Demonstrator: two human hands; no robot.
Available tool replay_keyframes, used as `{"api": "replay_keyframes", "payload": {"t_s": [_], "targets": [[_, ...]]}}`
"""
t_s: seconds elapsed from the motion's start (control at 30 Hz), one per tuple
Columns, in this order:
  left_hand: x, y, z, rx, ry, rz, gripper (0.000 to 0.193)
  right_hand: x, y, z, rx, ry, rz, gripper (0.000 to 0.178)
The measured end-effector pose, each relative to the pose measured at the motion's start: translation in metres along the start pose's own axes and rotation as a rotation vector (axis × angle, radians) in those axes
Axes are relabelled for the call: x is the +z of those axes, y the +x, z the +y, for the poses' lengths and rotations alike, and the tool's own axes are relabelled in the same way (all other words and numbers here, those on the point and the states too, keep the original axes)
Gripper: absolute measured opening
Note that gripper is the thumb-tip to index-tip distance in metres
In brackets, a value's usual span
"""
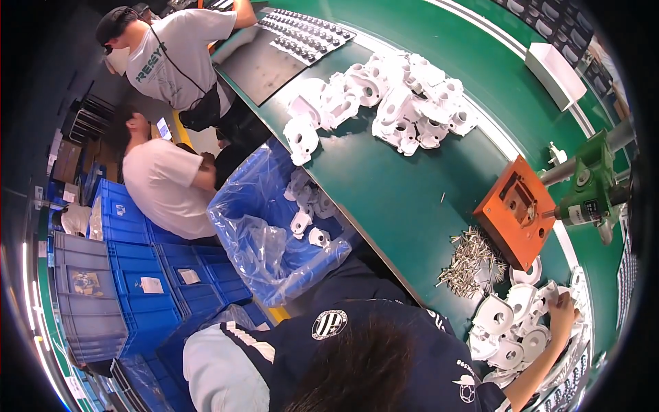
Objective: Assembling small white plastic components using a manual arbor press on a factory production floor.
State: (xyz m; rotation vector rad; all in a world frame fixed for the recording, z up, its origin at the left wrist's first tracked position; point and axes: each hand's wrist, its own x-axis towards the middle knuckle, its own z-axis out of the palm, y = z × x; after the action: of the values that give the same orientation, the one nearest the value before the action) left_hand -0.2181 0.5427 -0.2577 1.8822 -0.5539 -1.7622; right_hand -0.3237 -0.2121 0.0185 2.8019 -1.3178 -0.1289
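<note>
Green bench (pixel 398 185): right hand (pixel 561 310) among white castings (pixel 511 326) (grip unclear); left hand hidden.

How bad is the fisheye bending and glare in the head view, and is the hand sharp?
Head view: the green table edge curves strongly toward the black rim; the white castings pile is overexposed, detail washed out; the hand at lower right is small and slightly soft.

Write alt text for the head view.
A person's right hand reaches into white round parts on a green bench, beside a screw pile and an orange fixture. Two people stand near blue crates.
</note>
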Motion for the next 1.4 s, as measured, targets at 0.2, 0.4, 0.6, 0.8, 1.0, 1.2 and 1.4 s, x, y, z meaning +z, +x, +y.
{"api": "replay_keyframes", "payload": {"t_s": [0.2, 0.4, 0.6, 0.8, 1.0, 1.2, 1.4], "targets": [[0.014, 0.009, -0.018, 0.049, -0.043, 0.055, 0.030, 0.003, 0.000, 0.005, -0.001, -0.001, -0.005, 0.023], [0.025, 0.016, -0.032, 0.098, -0.084, 0.118, 0.030, -0.003, 0.000, -0.002, 0.033, 0.025, -0.073, 0.025], [0.030, 0.024, -0.041, 0.149, -0.122, 0.178, 0.030, -0.005, 0.000, -0.004, 0.044, 0.017, -0.073, 0.025], [0.036, 0.029, -0.047, 0.199, -0.159, 0.238, 0.031, -0.005, 0.000, -0.002, 0.050, 0.026, -0.069, 0.025], [0.041, 0.034, -0.049, 0.249, -0.195, 0.299, 0.031, -0.003, -0.001, 0.001, 0.047, 0.012, -0.055, 0.026], [0.041, 0.040, -0.053, 0.301, -0.231, 0.357, 0.031, -0.005, -0.001, -0.006, 0.034, 0.005, -0.049, 0.026], [0.030, 0.049, -0.050, 0.364, -0.257, 0.433, 0.032, 0.001, 0.002, -0.003, 0.030, 0.109, -0.005, 0.025]]}}
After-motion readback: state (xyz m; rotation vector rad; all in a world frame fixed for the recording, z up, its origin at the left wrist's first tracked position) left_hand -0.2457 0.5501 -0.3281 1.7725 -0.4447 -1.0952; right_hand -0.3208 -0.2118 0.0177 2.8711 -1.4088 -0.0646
